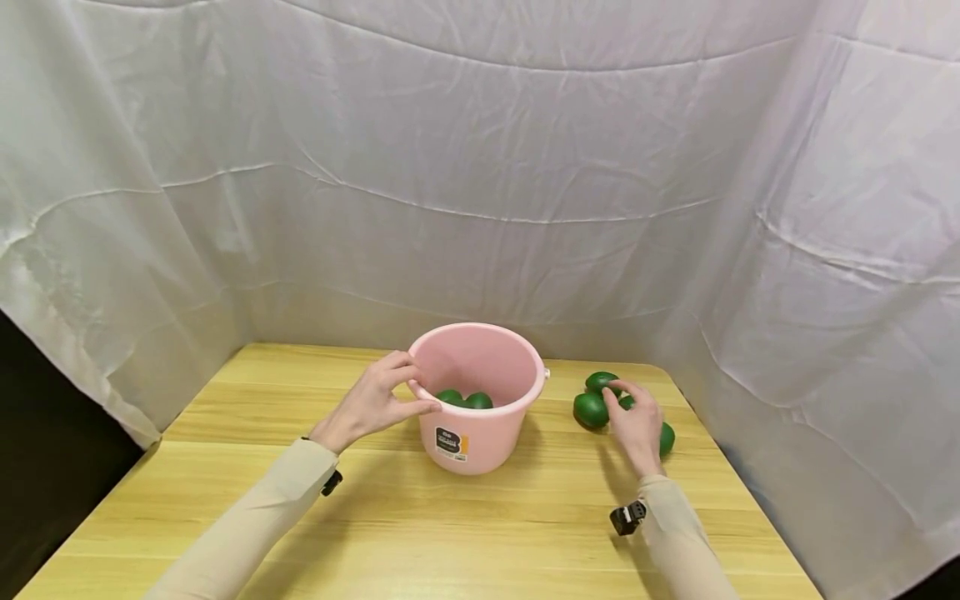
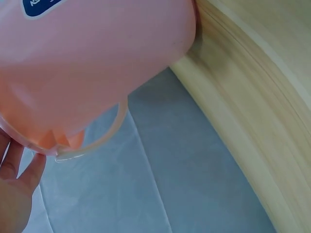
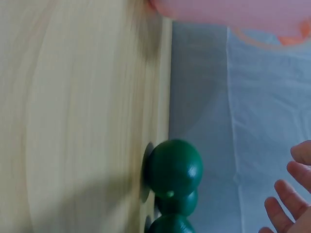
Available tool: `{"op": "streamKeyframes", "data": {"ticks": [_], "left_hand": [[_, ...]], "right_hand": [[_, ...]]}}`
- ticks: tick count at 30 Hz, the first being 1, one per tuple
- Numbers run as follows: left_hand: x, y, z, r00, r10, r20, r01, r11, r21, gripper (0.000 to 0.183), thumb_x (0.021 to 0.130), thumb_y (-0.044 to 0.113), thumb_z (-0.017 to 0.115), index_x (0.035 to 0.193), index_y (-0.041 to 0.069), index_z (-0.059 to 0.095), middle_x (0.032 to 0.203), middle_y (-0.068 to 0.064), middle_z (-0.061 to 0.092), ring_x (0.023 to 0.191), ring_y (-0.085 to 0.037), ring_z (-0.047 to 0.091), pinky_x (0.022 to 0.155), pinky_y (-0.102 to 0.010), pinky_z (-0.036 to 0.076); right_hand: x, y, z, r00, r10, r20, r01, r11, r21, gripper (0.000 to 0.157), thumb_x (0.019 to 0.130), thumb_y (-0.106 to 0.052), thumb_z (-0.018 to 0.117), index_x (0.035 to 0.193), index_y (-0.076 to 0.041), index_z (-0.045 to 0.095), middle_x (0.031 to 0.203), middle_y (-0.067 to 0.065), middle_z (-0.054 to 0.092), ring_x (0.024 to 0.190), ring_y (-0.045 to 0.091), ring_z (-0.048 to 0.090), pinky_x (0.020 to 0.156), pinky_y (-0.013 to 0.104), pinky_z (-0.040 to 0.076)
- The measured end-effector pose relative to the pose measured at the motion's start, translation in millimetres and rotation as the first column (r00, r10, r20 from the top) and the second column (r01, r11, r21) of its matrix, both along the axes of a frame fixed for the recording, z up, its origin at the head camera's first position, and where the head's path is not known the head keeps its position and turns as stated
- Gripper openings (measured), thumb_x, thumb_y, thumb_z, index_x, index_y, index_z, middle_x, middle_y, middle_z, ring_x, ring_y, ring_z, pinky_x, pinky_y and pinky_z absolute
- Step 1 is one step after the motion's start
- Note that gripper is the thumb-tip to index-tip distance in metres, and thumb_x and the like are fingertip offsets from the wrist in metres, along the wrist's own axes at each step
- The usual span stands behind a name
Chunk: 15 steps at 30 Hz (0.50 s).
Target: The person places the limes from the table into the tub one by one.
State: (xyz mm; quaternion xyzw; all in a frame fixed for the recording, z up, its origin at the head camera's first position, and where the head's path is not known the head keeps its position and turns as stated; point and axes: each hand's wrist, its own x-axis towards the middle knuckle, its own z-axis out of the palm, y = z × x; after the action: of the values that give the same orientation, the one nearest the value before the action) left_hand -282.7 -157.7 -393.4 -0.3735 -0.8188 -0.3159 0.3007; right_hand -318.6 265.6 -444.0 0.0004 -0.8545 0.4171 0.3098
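A pink plastic bucket (image 1: 480, 437) with a black and orange label stands upright on the table. My left hand (image 1: 378, 400) grips its rim at the left, thumb and fingers on either side of the wall. Dark green, smooth fruits that look like avocados (image 1: 478, 401) lie inside, their full number hidden by the wall. Right of the bucket, several more green avocados (image 1: 591, 410) form a loose group. Over them hovers my right hand (image 1: 637, 425), partly covering some. In the right wrist view its fingers (image 3: 288, 198) are spread, apart from the nearest avocado (image 3: 175, 167), holding nothing.
The wooden table (image 1: 450, 533) ends at the back against a pale hanging cloth (image 1: 480, 183), which also encloses both sides. A light handle (image 2: 116, 121) hangs from the bucket. Each wrist wears a small black camera (image 1: 627, 517).
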Motion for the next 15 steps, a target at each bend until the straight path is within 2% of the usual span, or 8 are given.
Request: {"op": "streamKeyframes", "data": {"ticks": [4, 9, 15], "left_hand": [[-1.2, 1.0, -1.0, 0.998, -0.001, -0.058, -0.001, 1.0, -0.021, 0.034, 0.069, 0.033, 0.089, 0.087, 0.014, 0.068, 0.095, 0.002, 0.062, 0.096, -0.014, 0.059, 0.087, -0.038, 0.054], [-3.0, 2.3, -2.7, 0.996, 0.006, -0.093, -0.01, 0.999, -0.037, 0.038, 0.068, 0.037, 0.089, 0.088, 0.014, 0.067, 0.095, 0.001, 0.062, 0.094, -0.015, 0.059, 0.086, -0.039, 0.055], [-3.6, 2.7, -3.4, 0.996, 0.01, -0.089, -0.015, 0.999, -0.049, 0.041, 0.067, 0.042, 0.088, 0.088, 0.014, 0.068, 0.095, 0.002, 0.062, 0.095, -0.014, 0.058, 0.086, -0.037, 0.054]], "right_hand": [[-2.0, 10.9, -4.2, 0.996, -0.065, 0.059, 0.067, 0.997, -0.028, 0.033, 0.092, -0.026, 0.068, 0.12, -0.009, 0.068, 0.13, 0.019, 0.06, 0.125, 0.04, 0.05, 0.105, 0.057, 0.037], [-0.4, 22.7, -5.5, 0.982, -0.127, 0.14, 0.136, 0.989, -0.055, 0.045, 0.093, -0.027, 0.065, 0.132, -0.003, 0.058, 0.138, 0.024, 0.05, 0.131, 0.044, 0.042, 0.108, 0.058, 0.032], [3.1, 36.0, -7.2, 0.952, -0.157, 0.262, 0.178, 0.982, -0.059, 0.064, 0.093, -0.027, 0.062, 0.145, 0.002, 0.037, 0.147, 0.03, 0.036, 0.136, 0.047, 0.031, 0.112, 0.058, 0.026]]}}
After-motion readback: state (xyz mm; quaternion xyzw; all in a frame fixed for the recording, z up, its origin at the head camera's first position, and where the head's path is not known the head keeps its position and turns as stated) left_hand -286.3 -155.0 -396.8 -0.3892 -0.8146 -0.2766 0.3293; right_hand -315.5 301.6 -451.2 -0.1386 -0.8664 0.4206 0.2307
